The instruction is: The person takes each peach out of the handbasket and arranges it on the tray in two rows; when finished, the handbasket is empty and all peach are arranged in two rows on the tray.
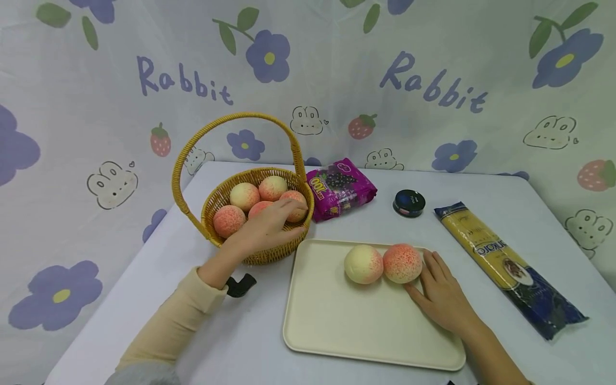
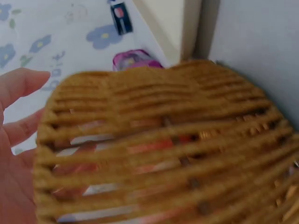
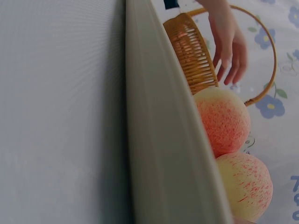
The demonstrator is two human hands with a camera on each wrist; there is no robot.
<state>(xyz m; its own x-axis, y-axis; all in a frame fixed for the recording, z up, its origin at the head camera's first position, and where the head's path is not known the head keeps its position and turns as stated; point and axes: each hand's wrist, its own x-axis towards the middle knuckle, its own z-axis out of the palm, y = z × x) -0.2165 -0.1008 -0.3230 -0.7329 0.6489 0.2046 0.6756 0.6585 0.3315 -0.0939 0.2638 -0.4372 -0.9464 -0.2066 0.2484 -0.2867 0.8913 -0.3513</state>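
A woven basket (image 1: pixel 276 252) with a tall arched handle holds several peaches (image 1: pixel 245 197). My left hand (image 1: pixel 267 227) reaches over its rim, with its fingers over the peach at the right side (image 1: pixel 292 199). In the right wrist view that left hand (image 3: pixel 229 44) has its fingers extended downward, and it hides part of the peaches in the head view. Two more peaches lie side by side on a cream tray (image 1: pixel 356 326), a paler one (image 1: pixel 361 264) and a redder one (image 1: pixel 402 263). My right hand (image 1: pixel 445 299) rests at the tray's right edge, thumb and fingers against the redder peach.
Behind the tray lie a purple grape-printed packet (image 1: pixel 341 190) and a small round dark tin (image 1: pixel 409 203). A long yellow-and-blue pasta packet (image 1: pixel 510 270) lies to the right. A black curved object (image 1: pixel 240 286) sits beside my left wrist. A patterned curtain (image 1: pixel 337 69) hangs behind the table.
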